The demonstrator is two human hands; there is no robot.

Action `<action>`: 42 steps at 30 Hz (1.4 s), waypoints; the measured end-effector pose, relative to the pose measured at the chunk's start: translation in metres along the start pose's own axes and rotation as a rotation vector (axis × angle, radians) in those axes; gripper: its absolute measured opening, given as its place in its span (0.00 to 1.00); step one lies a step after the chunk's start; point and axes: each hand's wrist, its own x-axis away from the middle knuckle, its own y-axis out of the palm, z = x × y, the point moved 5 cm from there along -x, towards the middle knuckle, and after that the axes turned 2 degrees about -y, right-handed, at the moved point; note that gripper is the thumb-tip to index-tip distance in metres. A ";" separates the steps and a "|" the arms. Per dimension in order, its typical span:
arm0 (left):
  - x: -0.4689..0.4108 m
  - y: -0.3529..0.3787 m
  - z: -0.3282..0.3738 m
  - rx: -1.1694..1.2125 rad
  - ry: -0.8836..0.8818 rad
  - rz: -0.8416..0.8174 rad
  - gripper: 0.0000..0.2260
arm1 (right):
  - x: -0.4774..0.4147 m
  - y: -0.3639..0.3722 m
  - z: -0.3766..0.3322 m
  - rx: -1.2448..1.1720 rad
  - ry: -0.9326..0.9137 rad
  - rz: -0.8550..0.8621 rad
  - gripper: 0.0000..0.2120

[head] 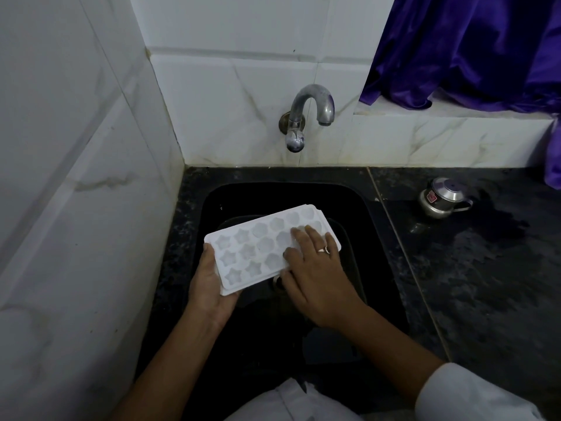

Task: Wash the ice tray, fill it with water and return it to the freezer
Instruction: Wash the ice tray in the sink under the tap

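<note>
Gripping the ice tray (256, 249) over the sink (368, 226), left hand (209, 285) steadies it while right hand (315, 278) lies flat atop.

White sleeve (473, 395), white shirt (293, 402), silver ring (324, 250) on right hand (315, 276)

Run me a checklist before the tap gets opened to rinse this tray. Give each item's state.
1. Ice tray held above the sink: ok.
2. Left hand has a firm hold on the tray's left end: ok, thumb on the rim, hand beneath.
3. Right hand free to reach the tap: not ok, its fingers lie flat on the cavities.
4. Water running: not ok, no stream shows at the spout.
5. Tray directly under the spout: cannot tell from this single view.
6. Cavities face up: ok.
</note>
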 end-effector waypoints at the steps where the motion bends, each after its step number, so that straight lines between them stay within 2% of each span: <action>1: -0.001 -0.003 0.002 -0.005 0.009 0.005 0.25 | 0.002 0.000 0.002 0.002 -0.014 -0.003 0.19; 5: -0.004 -0.009 0.004 0.008 0.022 0.008 0.26 | 0.002 -0.013 0.012 -0.070 0.069 0.037 0.18; 10: -0.001 0.005 -0.001 0.038 -0.003 -0.009 0.26 | 0.003 -0.005 -0.017 -0.057 -0.071 0.023 0.19; 15: 0.003 0.011 -0.003 0.034 -0.025 -0.032 0.26 | -0.001 -0.007 -0.009 -0.076 -0.016 0.016 0.17; 20: 0.002 0.005 -0.001 0.045 -0.016 -0.013 0.26 | 0.005 -0.002 -0.014 -0.024 -0.099 -0.015 0.20; 24: 0.004 0.008 -0.005 0.035 -0.016 -0.014 0.25 | -0.001 -0.011 -0.006 -0.070 -0.030 0.011 0.17; 28: 0.004 0.010 -0.003 0.050 -0.029 -0.020 0.27 | 0.006 -0.001 -0.016 -0.008 -0.104 -0.021 0.21; 33: 0.006 0.010 -0.006 0.030 -0.029 -0.015 0.26 | 0.001 -0.008 -0.003 -0.063 -0.037 0.002 0.16; 38: 0.003 0.007 -0.004 0.028 -0.021 0.009 0.26 | 0.008 0.002 -0.006 -0.027 -0.097 -0.021 0.19; 42: 0.003 0.009 -0.008 0.022 -0.035 0.015 0.25 | 0.000 -0.005 -0.002 -0.059 -0.031 -0.004 0.17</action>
